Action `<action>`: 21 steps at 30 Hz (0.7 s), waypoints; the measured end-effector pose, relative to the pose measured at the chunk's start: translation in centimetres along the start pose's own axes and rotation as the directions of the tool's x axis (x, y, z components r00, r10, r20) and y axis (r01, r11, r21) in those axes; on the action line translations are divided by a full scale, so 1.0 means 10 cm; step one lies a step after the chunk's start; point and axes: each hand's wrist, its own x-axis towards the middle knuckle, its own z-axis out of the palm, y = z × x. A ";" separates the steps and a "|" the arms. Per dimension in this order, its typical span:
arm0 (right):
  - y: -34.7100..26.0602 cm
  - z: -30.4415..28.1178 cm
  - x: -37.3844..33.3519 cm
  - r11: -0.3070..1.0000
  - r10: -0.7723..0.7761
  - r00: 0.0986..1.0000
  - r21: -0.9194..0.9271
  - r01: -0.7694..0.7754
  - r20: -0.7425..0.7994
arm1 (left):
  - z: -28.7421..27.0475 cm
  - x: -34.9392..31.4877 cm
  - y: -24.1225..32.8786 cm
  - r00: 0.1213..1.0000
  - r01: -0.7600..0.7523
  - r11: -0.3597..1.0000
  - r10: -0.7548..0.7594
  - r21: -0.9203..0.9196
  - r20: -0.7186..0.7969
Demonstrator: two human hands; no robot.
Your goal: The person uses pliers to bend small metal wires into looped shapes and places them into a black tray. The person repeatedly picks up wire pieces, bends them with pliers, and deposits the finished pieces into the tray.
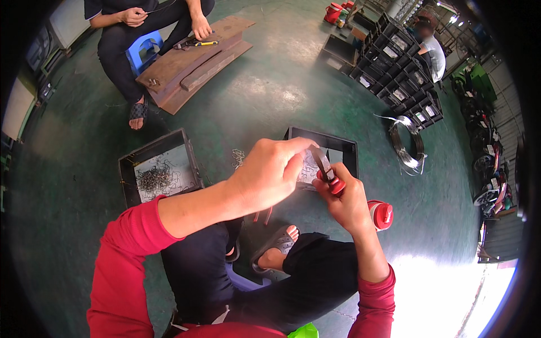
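My right hand [347, 203] grips a red-handled hand tool, which looks like a pair of pliers [335, 184], its grey metal end angled up and to the left. Close to that end is my left hand [267, 169], thumb and forefinger pinched together. Whatever is in that pinch is too small to make out. Under the hands stands a black crate [350, 152] with small wire pieces on a pale lining, partly covered by my left hand. In a second black crate [194, 163] on the left lies a heap of small bent wire pieces [156, 177].
A red-lidded jug [381, 215] stands right of my knee. Beyond are a wire coil [414, 147] and stacked black crates [394, 62], with a person [434, 56] behind. Another person sits on a blue stool [142, 50] beside a rusty steel beam [194, 62] bearing tools.
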 end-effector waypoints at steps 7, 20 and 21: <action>0.01 -0.09 0.00 0.995 0.047 0.985 0.075 -0.060 0.164 | -0.23 0.14 -0.10 0.975 0.221 0.968 -0.221 -0.115 0.016; -0.17 -0.08 -0.01 0.764 0.053 0.899 0.563 -0.316 0.434 | -0.14 0.22 -0.01 0.960 0.092 0.649 -0.259 -0.755 -0.105; -0.19 -0.07 -0.01 0.769 0.056 0.900 0.557 -0.315 0.432 | -0.14 0.21 -0.01 0.967 0.081 0.659 -0.234 -0.748 -0.101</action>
